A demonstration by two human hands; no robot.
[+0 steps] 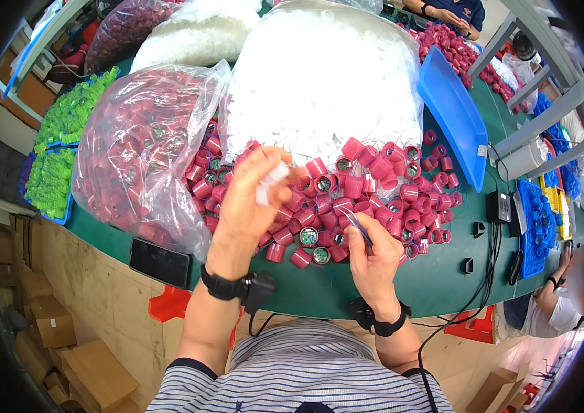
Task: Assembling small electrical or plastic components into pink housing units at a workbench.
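My left hand (242, 206) is raised over the near left part of a heap, its fingers closed around small white plastic pieces (275, 176). Lower and to the right, my right hand (376, 265) pinches slim dark tweezers (361, 228), their tips pointing into the heap. The heap is made of magenta plastic cylinders (352, 187), several showing green circuit boards (309, 237) and thin wires inside. Behind it stands a large clear bag of white pieces (323, 82). Whether the tweezer tips grip anything I cannot make out.
At the left lie a bag of magenta cylinders (144, 138), trays of green parts (51, 180) and a black phone (160, 263). A blue tray (451, 113) leans at right, near black cables (493, 255) and a blue basket (536, 230). Two people (460, 14) (559, 296) sit nearby.
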